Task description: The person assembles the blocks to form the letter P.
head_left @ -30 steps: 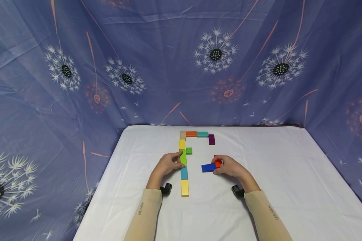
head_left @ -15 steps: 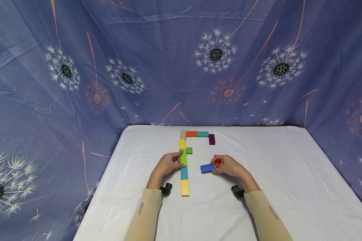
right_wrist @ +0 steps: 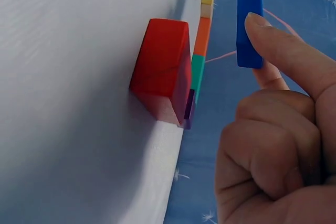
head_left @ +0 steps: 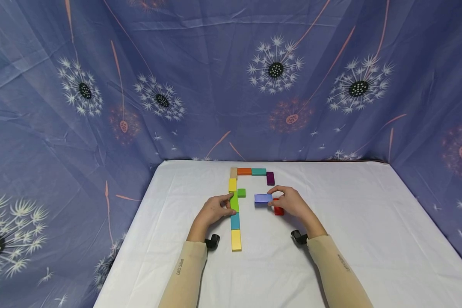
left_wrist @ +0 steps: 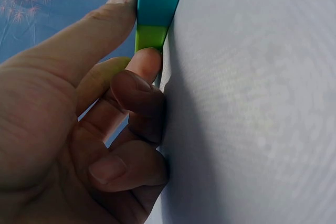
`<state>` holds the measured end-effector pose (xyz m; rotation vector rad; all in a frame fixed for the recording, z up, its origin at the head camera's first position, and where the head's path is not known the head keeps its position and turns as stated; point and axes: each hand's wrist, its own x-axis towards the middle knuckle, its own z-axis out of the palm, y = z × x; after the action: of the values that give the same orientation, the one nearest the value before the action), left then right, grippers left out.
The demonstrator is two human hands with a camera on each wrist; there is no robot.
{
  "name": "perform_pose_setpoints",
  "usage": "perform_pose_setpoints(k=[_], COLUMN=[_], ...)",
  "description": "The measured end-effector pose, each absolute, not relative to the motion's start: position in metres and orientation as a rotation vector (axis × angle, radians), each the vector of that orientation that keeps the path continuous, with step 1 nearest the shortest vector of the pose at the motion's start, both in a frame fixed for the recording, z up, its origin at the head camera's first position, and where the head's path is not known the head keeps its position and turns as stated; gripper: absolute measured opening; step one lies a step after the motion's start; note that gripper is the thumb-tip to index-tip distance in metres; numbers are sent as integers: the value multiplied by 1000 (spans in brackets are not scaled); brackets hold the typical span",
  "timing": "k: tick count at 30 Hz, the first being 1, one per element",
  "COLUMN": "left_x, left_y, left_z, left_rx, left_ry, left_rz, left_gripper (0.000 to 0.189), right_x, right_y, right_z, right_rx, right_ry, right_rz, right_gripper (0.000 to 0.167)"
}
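My right hand [head_left: 290,201] pinches a blue block [right_wrist: 249,19] by its right end, between thumb and index finger. The block hangs level above the cloth, left of a red block [head_left: 279,208] that lies under the hand. The right wrist view shows the remaining fingers curled in. My left hand [head_left: 213,209] holds a lime-green block [head_left: 234,203], thumb at its near end and index finger at its far end. That block lies in a column between a yellow block [head_left: 232,185] and a teal-blue block [head_left: 235,221]. Right beside the column sits a small green block [head_left: 241,193].
A pale yellow block [head_left: 236,240] ends the column at the near side. At the far end are a beige block [head_left: 233,173], an orange block [head_left: 244,171], a turquoise block [head_left: 259,171] and a purple block [head_left: 270,178]. White cloth [head_left: 331,273] covers the table.
My right hand has lifted the blue block and carried it away from me and slightly left, uncovering the red block. My left hand has stayed in place.
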<state>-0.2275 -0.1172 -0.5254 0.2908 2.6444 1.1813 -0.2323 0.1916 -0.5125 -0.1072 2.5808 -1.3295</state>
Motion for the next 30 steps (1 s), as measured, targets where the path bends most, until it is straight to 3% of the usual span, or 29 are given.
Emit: perform_pose_setpoints(k=[18, 30], left_x=[-229, -229], left_y=[-118, -118], left_z=[-528, -527], left_rx=[312, 301], left_ry=[2644, 2658], left_rz=[1181, 1167], left_gripper=[73, 73], right_x=[-269, -276], right_y=[172, 157], right_z=[-523, -526], right_rx=[-44, 48], right_ry=[2665, 2674], right_rz=[-1232, -1157], right_gripper=[36, 35])
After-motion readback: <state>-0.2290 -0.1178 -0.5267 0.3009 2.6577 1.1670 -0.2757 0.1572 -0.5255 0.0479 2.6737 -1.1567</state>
